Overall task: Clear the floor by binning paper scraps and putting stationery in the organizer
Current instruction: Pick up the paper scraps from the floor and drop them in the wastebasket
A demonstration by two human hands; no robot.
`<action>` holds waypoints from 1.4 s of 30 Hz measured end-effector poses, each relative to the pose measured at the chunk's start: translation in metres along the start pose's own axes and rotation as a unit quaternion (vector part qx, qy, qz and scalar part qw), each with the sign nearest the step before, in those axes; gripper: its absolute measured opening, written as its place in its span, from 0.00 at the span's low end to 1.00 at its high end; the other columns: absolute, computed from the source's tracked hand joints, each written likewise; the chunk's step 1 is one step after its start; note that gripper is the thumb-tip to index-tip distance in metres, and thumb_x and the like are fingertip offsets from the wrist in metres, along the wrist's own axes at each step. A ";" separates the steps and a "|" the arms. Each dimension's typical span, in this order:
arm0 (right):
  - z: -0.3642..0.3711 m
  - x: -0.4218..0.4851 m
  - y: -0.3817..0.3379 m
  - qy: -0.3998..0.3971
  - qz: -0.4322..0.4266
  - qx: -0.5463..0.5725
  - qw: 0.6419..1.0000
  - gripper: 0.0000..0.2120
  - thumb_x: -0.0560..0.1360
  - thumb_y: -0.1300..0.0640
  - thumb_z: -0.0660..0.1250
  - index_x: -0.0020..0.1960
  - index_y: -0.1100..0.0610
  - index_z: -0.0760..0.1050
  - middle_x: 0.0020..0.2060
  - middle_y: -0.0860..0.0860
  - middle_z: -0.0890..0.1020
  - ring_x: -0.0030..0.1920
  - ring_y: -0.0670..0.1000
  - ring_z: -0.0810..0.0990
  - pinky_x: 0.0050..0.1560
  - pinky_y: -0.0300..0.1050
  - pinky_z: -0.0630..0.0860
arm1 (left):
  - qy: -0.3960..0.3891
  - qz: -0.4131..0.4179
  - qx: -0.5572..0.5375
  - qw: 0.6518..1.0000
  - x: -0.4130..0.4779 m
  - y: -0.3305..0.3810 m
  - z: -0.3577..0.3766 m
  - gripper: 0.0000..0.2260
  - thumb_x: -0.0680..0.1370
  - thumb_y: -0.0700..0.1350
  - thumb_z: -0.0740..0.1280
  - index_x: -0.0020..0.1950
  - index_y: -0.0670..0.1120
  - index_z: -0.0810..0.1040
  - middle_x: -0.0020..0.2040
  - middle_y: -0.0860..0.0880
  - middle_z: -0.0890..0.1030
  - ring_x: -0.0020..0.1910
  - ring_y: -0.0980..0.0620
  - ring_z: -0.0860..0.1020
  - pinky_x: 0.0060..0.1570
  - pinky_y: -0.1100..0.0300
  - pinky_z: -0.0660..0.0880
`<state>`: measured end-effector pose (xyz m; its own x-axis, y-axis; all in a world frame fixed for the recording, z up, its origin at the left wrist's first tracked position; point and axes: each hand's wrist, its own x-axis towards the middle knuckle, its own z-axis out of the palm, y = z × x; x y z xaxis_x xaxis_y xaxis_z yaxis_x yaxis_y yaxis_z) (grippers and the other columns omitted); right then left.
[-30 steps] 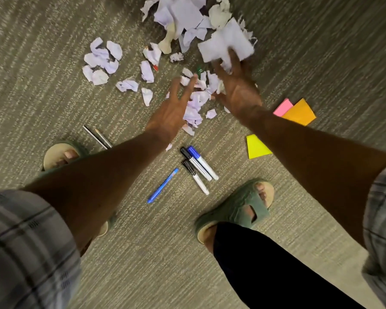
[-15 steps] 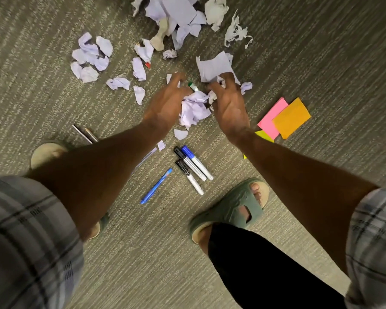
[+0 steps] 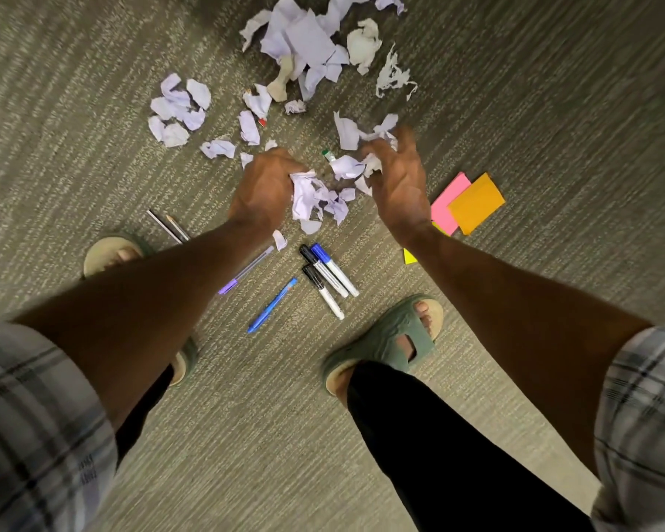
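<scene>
Both hands are down among the paper scraps (image 3: 315, 197) at the centre of the frame. The left hand (image 3: 263, 188) has its grip curled shut around a crumpled wad. The right hand (image 3: 398, 174) has its grip closed loosely on torn pieces, with some sticking out past the fingers.

More scraps lie on the floor (image 3: 553, 90): a big heap (image 3: 315, 44) at the top centre and a smaller cluster (image 3: 177, 109) in the upper left.

The loose right-hand hold is the likeliest trouble; small bits could drop out on the lift, since they are only bunched together. A green-capped item (image 3: 328, 154) lies half under the scraps between the hands and could get swept up and binned by mistake.

Below the hands, three markers (image 3: 329, 276) lie side by side, long axes running from upper left to lower right, caps toward the hands. The blue pen (image 3: 271, 306) and a clear pen (image 3: 246, 268) slant the other way, lower left to upper right. Two pencils (image 3: 168, 226) sit at the left by the left arm. Sticky notes (image 3: 467, 203) lie at the right. Neither bin nor organizer is in view.
</scene>
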<state>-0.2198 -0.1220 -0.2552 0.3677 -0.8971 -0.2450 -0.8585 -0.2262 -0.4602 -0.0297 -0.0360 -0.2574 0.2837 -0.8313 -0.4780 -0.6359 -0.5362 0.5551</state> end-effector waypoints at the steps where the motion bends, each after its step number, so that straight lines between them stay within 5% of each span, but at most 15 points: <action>1: -0.009 -0.002 -0.006 0.008 0.000 0.006 1.000 0.15 0.82 0.66 0.56 0.62 0.59 0.76 0.63 0.58 0.71 0.51 0.38 0.70 0.50 0.21 0.66 | -0.002 0.004 0.006 1.000 -0.004 0.003 -0.011 0.20 0.78 0.29 0.61 0.62 0.48 0.82 0.69 0.47 0.76 0.68 0.53 0.74 0.66 0.71 0.62; 7: -0.080 -0.009 -0.058 -0.020 -0.008 -0.003 1.000 0.17 0.78 0.67 0.59 0.63 0.54 0.75 0.69 0.58 0.67 0.67 0.54 0.71 0.65 0.40 0.72 | 0.007 0.025 -0.005 1.000 -0.031 0.036 -0.084 0.20 0.76 0.27 0.62 0.62 0.44 0.82 0.65 0.44 0.79 0.65 0.49 0.77 0.65 0.67 0.70; 10: -0.114 -0.011 -0.089 -0.015 -0.030 -0.022 0.999 0.23 0.72 0.71 0.61 0.64 0.56 0.74 0.68 0.61 0.68 0.66 0.58 0.71 0.66 0.49 0.72 | 0.014 0.035 -0.041 0.998 -0.037 0.056 -0.124 0.20 0.73 0.26 0.61 0.58 0.40 0.84 0.59 0.41 0.82 0.58 0.45 0.80 0.57 0.69 0.70; 16: -0.170 0.001 -0.166 -0.010 -0.031 -0.004 0.999 0.23 0.72 0.71 0.64 0.63 0.53 0.74 0.66 0.58 0.70 0.65 0.56 0.73 0.65 0.46 0.73 | 0.049 0.051 -0.090 0.993 -0.043 0.090 -0.199 0.20 0.70 0.27 0.61 0.55 0.40 0.85 0.53 0.42 0.84 0.54 0.46 0.81 0.55 0.70 0.70; 22: -0.214 0.041 -0.262 0.036 -0.026 0.098 0.994 0.20 0.72 0.70 0.65 0.60 0.54 0.76 0.57 0.53 0.73 0.57 0.46 0.75 0.60 0.42 0.74 | 0.112 0.092 -0.123 0.982 -0.034 0.115 -0.307 0.16 0.71 0.30 0.64 0.52 0.43 0.86 0.46 0.42 0.84 0.46 0.45 0.81 0.47 0.51 0.77; 24: -0.224 0.064 -0.295 0.020 -0.010 0.171 0.985 0.18 0.73 0.72 0.63 0.59 0.58 0.78 0.52 0.49 0.72 0.50 0.39 0.73 0.54 0.33 0.74 | 0.146 0.090 -0.124 0.977 -0.020 0.111 -0.343 0.15 0.72 0.32 0.66 0.54 0.42 0.86 0.48 0.42 0.85 0.48 0.47 0.81 0.49 0.53 0.77; 26: -0.228 0.090 -0.327 0.023 0.012 0.199 0.980 0.16 0.73 0.70 0.65 0.56 0.55 0.80 0.51 0.49 0.75 0.49 0.45 0.75 0.52 0.37 0.76 | 0.162 0.067 -0.130 0.976 -0.004 0.103 -0.376 0.13 0.73 0.34 0.68 0.55 0.42 0.86 0.49 0.42 0.86 0.47 0.51 0.80 0.46 0.60 0.75; 30: -0.228 0.125 -0.382 0.030 0.082 0.318 0.944 0.10 0.72 0.64 0.73 0.51 0.55 0.80 0.45 0.52 0.83 0.41 0.47 0.79 0.39 0.32 0.77 | 0.165 -0.014 -0.170 0.971 0.030 0.083 -0.428 0.10 0.75 0.46 0.72 0.54 0.44 0.86 0.48 0.45 0.86 0.44 0.55 0.81 0.41 0.60 0.77; 36: -0.223 0.158 -0.430 -0.094 0.220 0.514 0.824 0.18 0.74 0.67 0.72 0.62 0.61 0.75 0.49 0.58 0.81 0.44 0.53 0.80 0.39 0.46 0.82 | 0.113 -0.115 -0.271 0.949 0.080 0.056 -0.465 0.14 0.65 0.50 0.77 0.48 0.46 0.86 0.44 0.45 0.87 0.42 0.50 0.85 0.47 0.53 0.83; 42: -0.221 0.172 -0.442 -0.143 0.247 0.564 0.775 0.25 0.72 0.73 0.67 0.67 0.58 0.71 0.62 0.59 0.78 0.60 0.58 0.79 0.60 0.56 0.79 | 0.100 -0.150 -0.328 0.927 0.082 0.072 -0.481 0.07 0.77 0.40 0.70 0.54 0.43 0.80 0.50 0.46 0.81 0.51 0.47 0.83 0.50 0.49 0.83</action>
<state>0.1438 -0.2608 0.0949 0.2965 -0.6105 -0.7344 -0.1209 0.7388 -0.6630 0.2928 -0.2134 0.0712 0.5467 -0.6050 -0.5788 0.0477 -0.6677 0.7429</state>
